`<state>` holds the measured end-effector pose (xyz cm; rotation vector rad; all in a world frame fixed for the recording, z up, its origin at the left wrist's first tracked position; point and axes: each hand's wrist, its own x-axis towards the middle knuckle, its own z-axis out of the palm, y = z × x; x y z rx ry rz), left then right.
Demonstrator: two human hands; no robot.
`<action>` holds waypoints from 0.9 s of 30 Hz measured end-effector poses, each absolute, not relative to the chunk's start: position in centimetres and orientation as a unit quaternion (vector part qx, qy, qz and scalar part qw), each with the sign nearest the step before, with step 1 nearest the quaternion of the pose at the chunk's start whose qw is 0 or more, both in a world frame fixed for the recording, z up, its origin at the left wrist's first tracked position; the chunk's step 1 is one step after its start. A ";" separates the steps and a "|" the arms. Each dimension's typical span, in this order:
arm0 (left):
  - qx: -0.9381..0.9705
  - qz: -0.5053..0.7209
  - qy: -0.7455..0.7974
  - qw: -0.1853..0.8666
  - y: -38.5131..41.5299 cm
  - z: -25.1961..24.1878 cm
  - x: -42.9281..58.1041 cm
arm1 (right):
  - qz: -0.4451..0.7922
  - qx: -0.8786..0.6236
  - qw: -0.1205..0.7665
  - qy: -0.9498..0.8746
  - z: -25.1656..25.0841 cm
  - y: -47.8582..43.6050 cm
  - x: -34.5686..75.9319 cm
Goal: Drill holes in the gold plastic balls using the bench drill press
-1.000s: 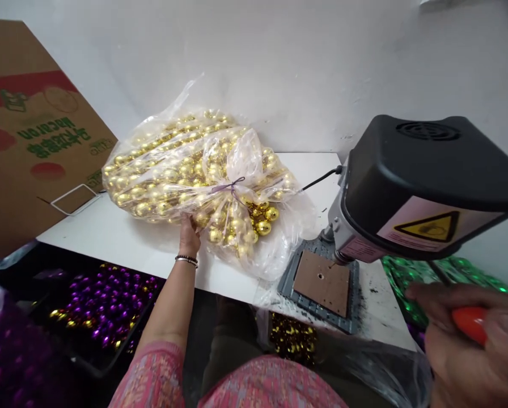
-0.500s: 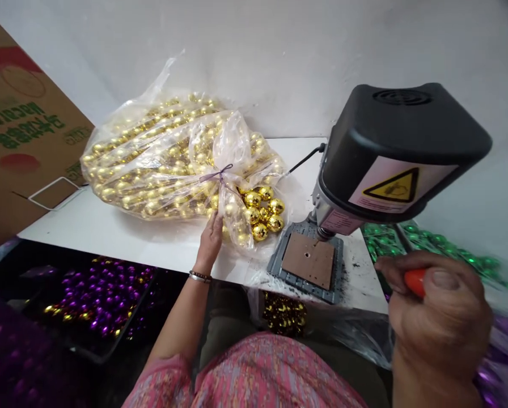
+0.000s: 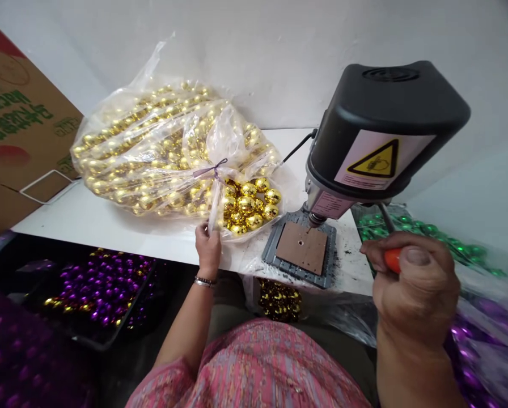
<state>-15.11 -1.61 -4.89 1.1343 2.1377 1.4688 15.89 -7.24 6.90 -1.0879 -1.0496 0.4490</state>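
A large clear plastic bag [image 3: 152, 147] full of shiny gold baubles lies on the white table, its gathered neck tied with a thin purple ribbon [image 3: 211, 169]. A cluster of gold baubles [image 3: 248, 204] sits loose below the tie, still inside clear plastic. My left hand [image 3: 208, 249] pinches the plastic just under the ribbon. My right hand [image 3: 415, 289] grips an orange-handled tool [image 3: 392, 259], probably a screwdriver, beside a black bench drill [image 3: 385, 130]. Its thin shaft points up and away, and its tip is hidden behind the drill head.
The drill's grey base holds a brown board [image 3: 300, 247] with a hole. A cardboard box [image 3: 24, 119] leans at left. Below the white table [image 3: 109, 224] are a tray of purple baubles [image 3: 101, 289] and gold baubles [image 3: 279, 300]. Green baubles [image 3: 415, 229] lie at right.
My left hand has risen from the bag's lower edge to pinch the plastic under the ribbon. My right hand and tool have moved up and left. The whole view has shifted as my head moved.
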 end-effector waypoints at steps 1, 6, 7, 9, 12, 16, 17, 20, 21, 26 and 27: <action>0.416 0.519 0.734 0.138 -2.1 -5.3 -15.2 | 0.202 -0.483 0.706 -0.476 6.8 -7.2 15.9; 0.628 0.355 0.692 -0.013 -4.1 -4.9 -14.5 | 0.205 -0.469 0.696 -0.503 6.6 -7.3 16.1; 0.653 0.311 0.690 -0.039 -4.2 -4.3 -14.2 | 0.206 -0.471 0.695 -0.503 6.6 -7.3 16.2; 0.682 0.241 0.687 -0.065 -4.3 -3.0 -13.5 | 0.212 -0.474 0.691 -0.503 6.5 -7.4 16.2; 0.688 0.178 0.701 -0.062 -3.8 -1.1 -12.3 | 0.228 -0.477 0.682 -0.505 6.5 -7.5 16.3; 0.681 0.069 0.729 -0.016 -3.0 0.1 -11.2 | 0.240 -0.468 0.682 -0.508 6.5 -7.7 16.3; 0.684 0.045 0.728 -0.005 -2.9 0.1 -11.1 | 0.241 -0.466 0.681 -0.511 6.5 -7.7 16.4; 0.695 0.028 0.718 0.017 -3.0 -0.2 -10.9 | 0.249 -0.459 0.678 -0.518 6.5 -7.6 16.4; 0.697 0.035 0.716 0.025 -3.1 -0.4 -11.0 | 0.252 -0.458 0.678 -0.517 6.5 -7.6 16.4; 0.654 0.174 0.728 0.108 -3.6 -1.9 -11.4 | 0.256 -0.457 0.684 -0.508 6.5 -7.5 16.3; 0.639 0.233 0.721 0.133 -3.7 -2.1 -11.6 | 0.258 -0.456 0.683 -0.509 6.4 -7.5 16.3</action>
